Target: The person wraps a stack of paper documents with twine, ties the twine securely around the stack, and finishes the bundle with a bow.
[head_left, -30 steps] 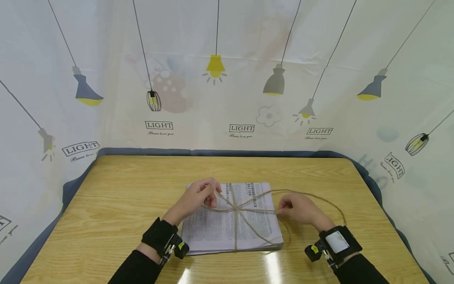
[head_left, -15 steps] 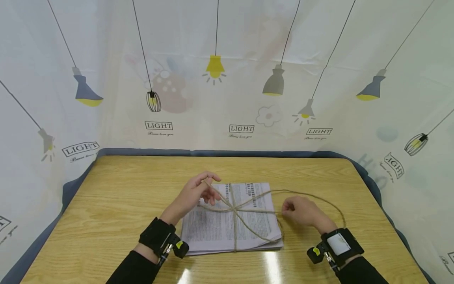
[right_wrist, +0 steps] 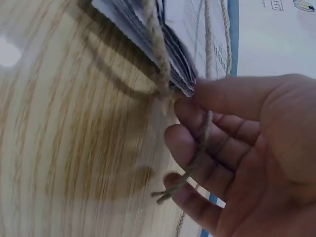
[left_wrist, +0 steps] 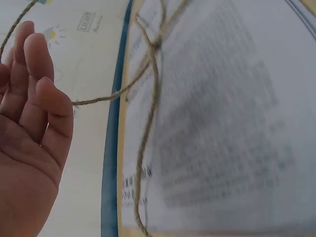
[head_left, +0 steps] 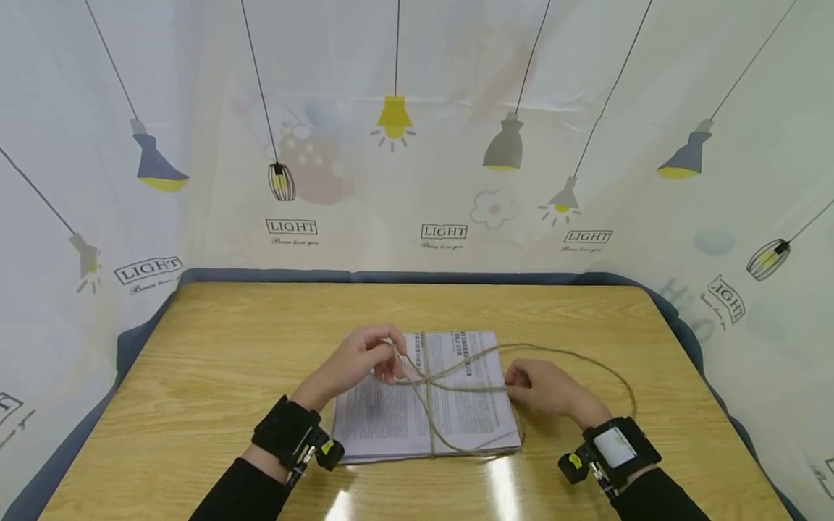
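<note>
A stack of printed newspapers (head_left: 384, 427) lies on the table, with jute twine (head_left: 573, 354) crossing near the middle of its top. Over the stack's upper left part, my left hand (head_left: 361, 362) pinches one strand between thumb and fingertips; in the left wrist view its other fingers (left_wrist: 39, 54) are loosely bent. My right hand (head_left: 547, 383) is at the stack's right edge, where thumb and finger pinch another strand. In the right wrist view, that strand's frayed tail (right_wrist: 190, 170) hangs across the fingers. Left thumb contact is cut off in the left wrist view.
The wooden table (head_left: 228, 347) extends around the stack. A loose twine loop arcs over the table right of the stack. Behind stands a pale curtain (head_left: 371, 246) printed with lamps. Each wrist wears a black strap with a small camera (head_left: 330, 453).
My left hand lifted and spread its fingers, then came back down, its strand now curving toward the stack's front edge. My right hand drew slightly away, then returned to the stack's edge.
</note>
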`<state>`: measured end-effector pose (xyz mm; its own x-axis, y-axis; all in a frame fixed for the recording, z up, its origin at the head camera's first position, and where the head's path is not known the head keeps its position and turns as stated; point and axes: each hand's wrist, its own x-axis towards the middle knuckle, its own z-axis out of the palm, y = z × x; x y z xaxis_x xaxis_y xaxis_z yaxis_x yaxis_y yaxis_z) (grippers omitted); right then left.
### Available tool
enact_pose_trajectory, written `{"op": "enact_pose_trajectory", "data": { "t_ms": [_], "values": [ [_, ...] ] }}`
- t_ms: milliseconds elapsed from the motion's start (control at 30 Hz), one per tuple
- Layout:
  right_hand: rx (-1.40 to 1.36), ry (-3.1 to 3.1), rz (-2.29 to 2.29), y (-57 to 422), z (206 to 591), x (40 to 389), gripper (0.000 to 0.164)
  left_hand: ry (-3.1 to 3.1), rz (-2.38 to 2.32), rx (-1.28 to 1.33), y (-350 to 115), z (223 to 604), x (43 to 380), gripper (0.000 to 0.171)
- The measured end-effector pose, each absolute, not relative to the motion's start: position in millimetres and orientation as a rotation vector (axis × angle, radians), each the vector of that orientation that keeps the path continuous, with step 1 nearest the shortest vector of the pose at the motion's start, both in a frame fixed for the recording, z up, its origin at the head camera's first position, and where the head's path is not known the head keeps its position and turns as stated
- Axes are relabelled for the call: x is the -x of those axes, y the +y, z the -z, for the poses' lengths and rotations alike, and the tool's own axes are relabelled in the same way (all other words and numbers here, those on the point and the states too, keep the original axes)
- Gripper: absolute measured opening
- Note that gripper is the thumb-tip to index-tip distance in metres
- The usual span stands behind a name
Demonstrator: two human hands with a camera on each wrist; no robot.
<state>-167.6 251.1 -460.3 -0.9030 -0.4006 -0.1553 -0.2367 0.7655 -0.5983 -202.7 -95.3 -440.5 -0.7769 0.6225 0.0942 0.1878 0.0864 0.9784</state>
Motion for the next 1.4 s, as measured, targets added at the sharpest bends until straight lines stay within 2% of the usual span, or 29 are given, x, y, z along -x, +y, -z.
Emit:
{"op": "enact_pose_trajectory", "data": {
  "t_ms": [133, 300, 467, 633, 733, 900, 1167, 1400],
  "values": [
    [0.545, 2.719, 0.872, 253.9, 459.3, 167.5, 0.007, 2.095, -1.647, -0.746, -105.2, 444.5, 201.7, 0.03],
    [0.564, 2.71, 0.891, 255.4, 461.2, 168.6, 0.005, 2.125, -1.564, -0.695, -115.0, 452.4, 199.4, 0.025],
    [0.589, 2.604, 0.94, 250.0, 464.4, 169.1, 0.006, 2.552, -1.173, -0.73, -112.0, 455.6, 193.2, 0.035],
    [0.593, 2.503, 0.992, 248.9, 466.2, 169.5, 0.019, 2.917, -0.778, -0.864, -104.1, 453.8, 186.7, 0.024],
    [0.589, 2.511, 1.024, 249.4, 467.7, 170.5, 0.016, 2.797, -0.737, -1.078, -96.7, 452.4, 180.1, 0.013],
    [0.617, 2.6, 1.05, 249.1, 469.1, 172.8, 0.011, 2.476, -0.66, -1.27, -79.2, 455.6, 164.1, 0.013],
    [0.602, 2.645, 1.057, 250.5, 469.0, 173.1, 0.011, 2.431, -0.542, -1.326, -64.5, 464.5, 151.3, 0.017],
    [0.591, 2.661, 1.063, 255.3, 470.1, 172.6, 0.013, 2.284, -0.921, -1.258, -55.0, 453.7, 156.7, 0.009]
  ]
}}
